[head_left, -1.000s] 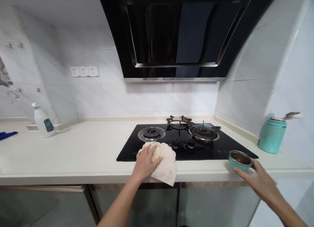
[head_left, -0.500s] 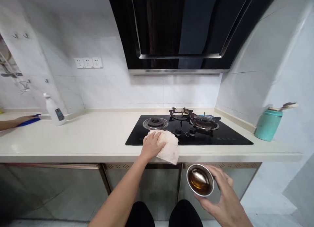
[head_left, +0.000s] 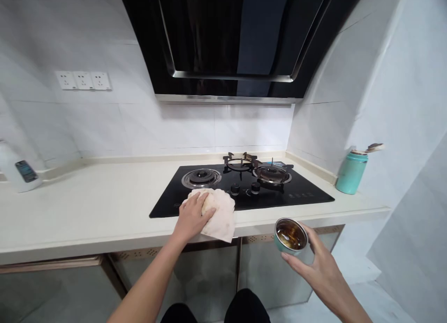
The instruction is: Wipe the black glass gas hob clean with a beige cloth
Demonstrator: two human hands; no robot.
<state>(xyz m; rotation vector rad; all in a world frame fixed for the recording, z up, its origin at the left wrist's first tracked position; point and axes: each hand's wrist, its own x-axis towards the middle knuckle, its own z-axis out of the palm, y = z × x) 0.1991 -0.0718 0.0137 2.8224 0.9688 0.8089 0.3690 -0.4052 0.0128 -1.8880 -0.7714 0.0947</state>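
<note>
My left hand (head_left: 192,215) lies on a crumpled cream cloth (head_left: 220,213) at the front left corner of the black gas hob (head_left: 296,195), fingers curled over the cloth. Part of the cloth hangs over the counter's front edge. My right hand (head_left: 314,262) holds a small teal bowl (head_left: 291,237) with a steel inside in front of the counter, below its edge. Brownish residue shows inside the bowl.
The hob has two burners (head_left: 201,177) and two knobs (head_left: 235,188) under a black range hood (head_left: 226,34). A teal canister (head_left: 351,171) stands at the counter's right end. A white bottle (head_left: 17,171) stands far left. Wall sockets (head_left: 83,80) sit above the cream counter (head_left: 87,206).
My right hand lifted the teal bowl off the counter's right front and brought it down in front of the cabinets. The left hand stayed on the cloth. The view swung right.
</note>
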